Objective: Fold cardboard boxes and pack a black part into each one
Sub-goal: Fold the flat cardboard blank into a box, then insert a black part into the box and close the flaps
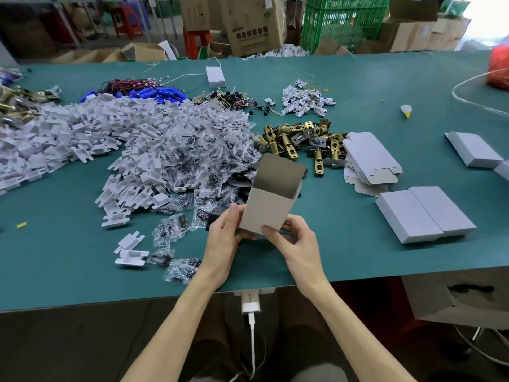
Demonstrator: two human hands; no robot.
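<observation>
Fig.: box (271,208) held upright over the desk (344,244) near its front edge, both hands at the lower end. The top was open, w/ the lid flap standing at the far side. L hand (224,238) gripped the lower-left corner, thumb on the front face, fingers curled behind. R hand (293,244) pinched the lower-right corner, thumb flat on the front, fingers behind/under the bottom. A dark object (215,216), prob. a black part, showed just behind the L hand; whether that hand held it could not be told. Step in hand, by judgement: closing the bottom flaps, which were hidden from view. To do it well, hold the tube square w/ the L hand while the R fingers fold the side flaps in first. Then tuck the end flap fully home so no tab catches. Do not squeeze the walls, as thin card creases easily. Leave the open end up & toward the bagged parts (209,155) heaped just beyond the box, so a part can drop straight in. To the right lay flat blanks (370,161) and, nearer, closed boxes (424,213), apart from the R hand.
</observation>
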